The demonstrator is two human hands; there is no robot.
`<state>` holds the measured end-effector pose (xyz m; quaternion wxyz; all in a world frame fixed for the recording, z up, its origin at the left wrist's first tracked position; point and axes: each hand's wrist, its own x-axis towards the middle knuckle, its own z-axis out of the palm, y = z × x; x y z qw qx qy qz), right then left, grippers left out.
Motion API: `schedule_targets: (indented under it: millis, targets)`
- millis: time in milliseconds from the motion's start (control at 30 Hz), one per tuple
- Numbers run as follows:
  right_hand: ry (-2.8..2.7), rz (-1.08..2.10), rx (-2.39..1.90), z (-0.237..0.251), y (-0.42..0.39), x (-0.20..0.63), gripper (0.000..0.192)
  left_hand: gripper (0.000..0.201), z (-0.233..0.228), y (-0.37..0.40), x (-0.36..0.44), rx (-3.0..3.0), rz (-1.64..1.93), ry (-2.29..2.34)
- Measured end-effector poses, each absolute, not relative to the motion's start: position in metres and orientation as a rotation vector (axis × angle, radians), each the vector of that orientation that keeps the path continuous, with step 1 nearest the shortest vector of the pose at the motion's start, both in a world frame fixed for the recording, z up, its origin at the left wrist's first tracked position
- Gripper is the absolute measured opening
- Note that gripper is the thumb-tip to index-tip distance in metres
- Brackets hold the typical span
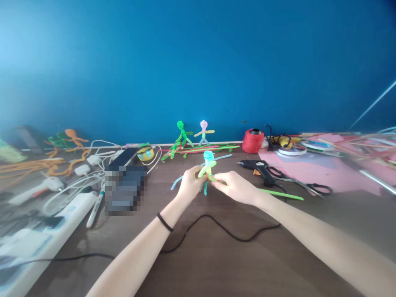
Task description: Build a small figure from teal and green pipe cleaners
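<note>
Both hands closed on pipe-cleaner figure (208, 166), left hand (189, 184) beside right hand (236, 187), figure upright between

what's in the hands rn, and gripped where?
A pipe-cleaner figure. The left hand pinches its yellow-green body just below the blue coiled head; the right hand grips a yellow-green limb at the figure's lower right.

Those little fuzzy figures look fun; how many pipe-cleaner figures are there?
5: one in both hands, a green figure and a pink-headed figure by the wall, two blurry ones far left, orange and green. More may be hidden.
</note>
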<state>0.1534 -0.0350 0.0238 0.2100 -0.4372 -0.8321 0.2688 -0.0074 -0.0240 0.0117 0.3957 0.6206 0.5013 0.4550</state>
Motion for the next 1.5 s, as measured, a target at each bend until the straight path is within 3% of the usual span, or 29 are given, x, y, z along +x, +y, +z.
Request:
schedule_targets:
  millis: [167,367,633,967,1267,1500]
  targets:
    - [-2.186,0.826,-1.134,0.025,-0.030,0.158,0.029,0.010,0.010,-0.022,-0.008,1.550,1.111,1.250]
    - [-1.927,0.943,-1.055,0.018,-0.015,0.168,0.022,0.015,0.011,-0.026,-0.004,1.378,1.130,1.063]
    - [-2.000,0.849,-1.188,0.013,-0.015,0.169,0.033,0.020,0.006,-0.020,-0.005,1.139,1.210,0.934]
    - [-2.049,1.104,-1.138,0.014,-0.015,0.170,0.030,0.020,0.019,-0.021,-0.004,0.850,1.252,0.827]
    - [-2.464,0.469,-1.394,0.008,-0.036,0.145,0.024,0.015,0.012,-0.023,-0.003,0.915,1.362,0.852]
    - [-2.549,0.414,-1.386,0.016,-0.041,0.145,0.023,0.010,0.014,-0.029,-0.005,1.331,1.318,1.214]
